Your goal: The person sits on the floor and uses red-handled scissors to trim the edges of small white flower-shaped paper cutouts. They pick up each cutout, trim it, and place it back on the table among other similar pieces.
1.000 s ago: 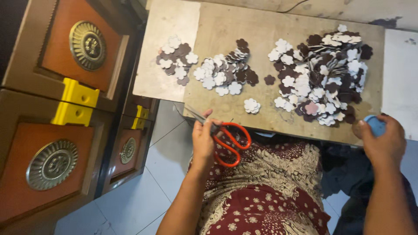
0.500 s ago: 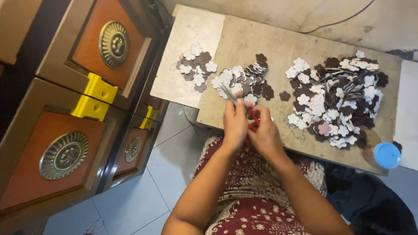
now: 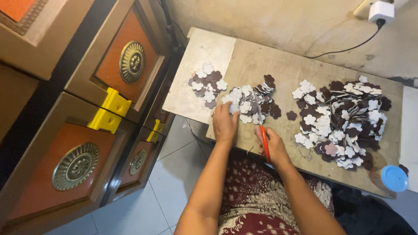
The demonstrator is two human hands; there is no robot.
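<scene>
Seated person leans over a worn wooden board (image 3: pixel 278 74) laid on the lap like a desk. Right hand (image 3: pixel 271 146) is clenched round the red-handled metal scissors (image 3: pixel 262 134), handles in the palm; long axis runs near 12 to 6, blades toward 12, tips almost at the middle heap, probably so they meet the piece being fed. Left hand (image 3: pixel 225 124) pinches a small white flower-shaped foam cutout (image 3: pixel 234 108) at the heap's edge, at about 10 o'clock from the scissors. Big pile of white and dark brown flower cutouts (image 3: pixel 344 117) sits at 3 o'clock, smaller cluster (image 3: pixel 207 83) at 10, apparently sorted. Blue round lid (image 3: pixel 394 178) at 4 o'clock.
</scene>
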